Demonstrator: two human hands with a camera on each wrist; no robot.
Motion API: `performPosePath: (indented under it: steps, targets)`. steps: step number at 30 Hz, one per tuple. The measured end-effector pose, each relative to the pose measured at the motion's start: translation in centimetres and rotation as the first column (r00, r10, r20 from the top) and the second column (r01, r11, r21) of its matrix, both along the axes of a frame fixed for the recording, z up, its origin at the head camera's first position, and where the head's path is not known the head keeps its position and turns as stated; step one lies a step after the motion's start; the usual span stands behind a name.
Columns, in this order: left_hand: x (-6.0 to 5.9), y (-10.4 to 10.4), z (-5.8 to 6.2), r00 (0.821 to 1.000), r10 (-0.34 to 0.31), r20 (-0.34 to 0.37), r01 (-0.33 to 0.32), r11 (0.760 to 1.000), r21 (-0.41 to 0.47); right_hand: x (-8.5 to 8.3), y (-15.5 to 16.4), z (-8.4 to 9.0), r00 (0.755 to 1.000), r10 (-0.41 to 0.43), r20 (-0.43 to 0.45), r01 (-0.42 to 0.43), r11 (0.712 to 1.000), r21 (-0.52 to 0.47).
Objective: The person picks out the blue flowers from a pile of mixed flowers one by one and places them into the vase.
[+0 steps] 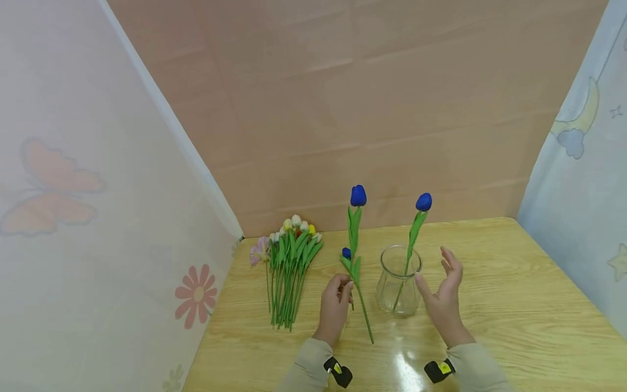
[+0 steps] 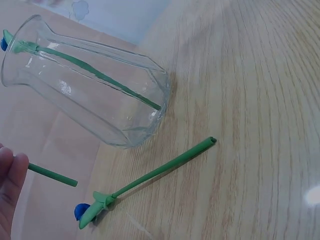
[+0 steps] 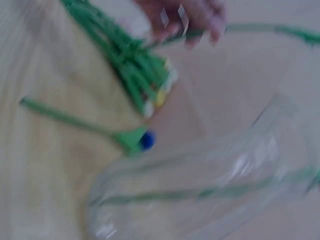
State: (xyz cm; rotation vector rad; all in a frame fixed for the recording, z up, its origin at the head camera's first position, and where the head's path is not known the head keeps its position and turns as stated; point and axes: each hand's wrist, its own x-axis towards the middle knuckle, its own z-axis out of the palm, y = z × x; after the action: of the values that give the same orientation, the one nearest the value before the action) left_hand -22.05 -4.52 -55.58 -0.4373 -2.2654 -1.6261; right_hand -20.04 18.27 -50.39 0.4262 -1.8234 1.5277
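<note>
In the head view my left hand pinches the stem of an upright blue tulip; its stem end pokes out past the fingers. A second blue tulip leans in the clear glass vase, its stem reaching the bottom. My right hand is beside the vase on the right, thumb and fingers spread apart, holding nothing. Another blue tulip lies on the table between my left hand and the vase. The right wrist view is blurred.
A bunch of white, yellow and red tulips lies on the wooden table at the left. Beside it is a pale purple flower. A brown backdrop rises behind, with printed curtains at the sides.
</note>
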Motion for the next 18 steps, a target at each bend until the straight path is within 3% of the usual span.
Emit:
performPosePath:
  steps: [2, 4, 5, 7, 9, 12, 15, 18]
  targets:
    - [0.0, -0.1, 0.0, 1.000, 0.003, -0.020, -0.003, 1.000, -0.009, -0.2, -1.3, 1.5, 0.984, -0.039, -0.176, 0.045, 0.999, 0.028]
    - [0.0, -0.1, 0.1, 0.999, 0.003, -0.037, -0.003, 1.000, -0.012, -0.4, -2.6, 2.8, 0.974, -0.026, -0.227, 0.046, 0.995, 0.085]
    - [0.0, -0.1, 0.2, 0.999, 0.002, -0.048, -0.003, 1.000, -0.014, -0.4, -3.4, 3.3, 0.978, -0.006, -0.206, 0.030, 0.993, 0.114]
    - [0.0, 0.0, 0.4, 0.998, -0.001, -0.066, 0.000, 1.000, -0.017, -0.4, -4.8, 4.3, 0.996, 0.036, -0.084, -0.021, 0.983, 0.182]
    - [0.0, 0.1, 0.4, 0.997, -0.007, -0.076, 0.005, 1.000, -0.021, -0.4, -6.1, 4.8, 0.992, 0.079, 0.102, -0.101, 0.969, 0.226]
    - [0.0, 0.2, 0.1, 0.997, -0.016, -0.075, 0.014, 0.999, -0.033, -0.7, -7.6, 5.1, 0.929, 0.131, 0.345, -0.211, 0.955, 0.206]
    - [0.2, 0.3, 0.0, 0.998, -0.029, -0.061, 0.026, 0.998, -0.060, -0.9, -8.5, 5.1, 0.880, 0.137, 0.454, -0.235, 0.958, 0.167]
    - [0.4, 0.3, 0.0, 0.997, -0.036, -0.065, 0.030, 0.995, -0.096, -1.0, -8.7, 4.9, 0.886, 0.111, 0.451, -0.206, 0.964, 0.167]
